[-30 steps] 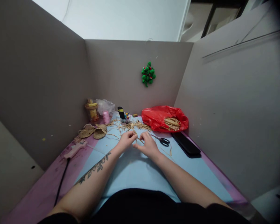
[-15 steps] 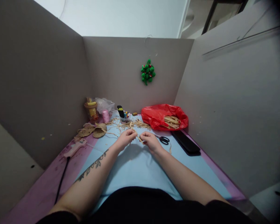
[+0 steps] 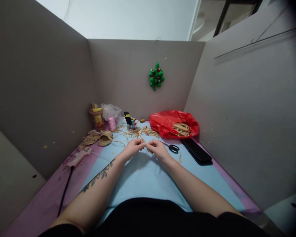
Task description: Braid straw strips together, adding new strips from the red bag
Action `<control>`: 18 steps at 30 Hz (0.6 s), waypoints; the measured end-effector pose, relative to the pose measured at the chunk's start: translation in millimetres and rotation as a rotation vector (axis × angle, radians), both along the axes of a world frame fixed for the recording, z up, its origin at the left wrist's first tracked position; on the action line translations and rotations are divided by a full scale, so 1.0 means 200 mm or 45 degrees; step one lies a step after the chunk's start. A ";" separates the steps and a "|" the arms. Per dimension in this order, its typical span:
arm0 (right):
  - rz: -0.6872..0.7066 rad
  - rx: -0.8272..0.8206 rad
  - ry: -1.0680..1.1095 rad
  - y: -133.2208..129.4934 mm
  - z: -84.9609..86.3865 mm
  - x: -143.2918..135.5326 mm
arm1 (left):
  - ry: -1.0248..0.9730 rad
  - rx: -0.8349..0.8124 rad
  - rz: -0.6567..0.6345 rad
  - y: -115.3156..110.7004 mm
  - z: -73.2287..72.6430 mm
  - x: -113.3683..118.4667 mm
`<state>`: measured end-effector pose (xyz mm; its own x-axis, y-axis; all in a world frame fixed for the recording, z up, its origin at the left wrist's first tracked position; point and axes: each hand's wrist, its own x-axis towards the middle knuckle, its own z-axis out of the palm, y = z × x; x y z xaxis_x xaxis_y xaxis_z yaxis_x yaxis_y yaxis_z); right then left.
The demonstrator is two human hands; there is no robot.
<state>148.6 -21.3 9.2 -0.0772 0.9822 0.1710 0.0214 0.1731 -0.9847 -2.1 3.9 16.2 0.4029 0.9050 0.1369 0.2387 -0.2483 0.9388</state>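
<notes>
Over the middle of the blue table cover, my left hand (image 3: 135,146) and my right hand (image 3: 158,149) meet fingertip to fingertip. Both are closed in a pinch on a strand of dried straw (image 3: 142,136), whose upper part sticks out beyond my left fingers. A short piece of the straw shows under my right fingers; the rest is hidden by the hands. Loose straw strands (image 3: 148,131) lie scattered just behind them. Black-handled scissors (image 3: 173,148) rest to the right of my right hand, blades partly hidden.
A red plastic bag (image 3: 162,123) holding straw stands at the back right, near a black flat case (image 3: 196,152). On the left are a pink glue gun (image 3: 79,158), woven straw pieces (image 3: 105,138), pink thread (image 3: 111,123), a lidded cup (image 3: 97,117) and a pen holder (image 3: 131,125). Grey panels enclose three sides.
My hands have drawn slightly closer, so the fingertips now nearly touch. The straw piece by my right fingers shows less. Everything on the table stays where it was.
</notes>
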 end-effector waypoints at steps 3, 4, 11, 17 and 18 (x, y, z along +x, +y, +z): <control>-0.018 -0.008 -0.036 0.00 0.00 0.00 | -0.013 -0.072 -0.015 0.00 0.00 0.00; -0.026 -0.009 -0.040 0.00 0.00 0.00 | -0.022 -0.085 -0.023 0.00 -0.01 0.00; -0.072 -0.021 -0.037 0.01 0.00 0.00 | -0.032 -0.127 -0.020 0.01 -0.01 0.00; -0.080 -0.030 -0.040 0.00 0.00 -0.01 | 0.007 -0.103 0.035 -0.02 0.01 0.02; -0.074 -0.027 -0.034 0.00 -0.01 -0.01 | 0.007 -0.084 0.049 -0.02 0.01 0.02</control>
<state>147.1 -20.6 7.5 -0.0238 0.9886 0.1488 0.0570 0.1499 -0.9871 2.0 0.7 17.8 0.3682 0.9268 0.0740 0.2524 -0.1762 0.9514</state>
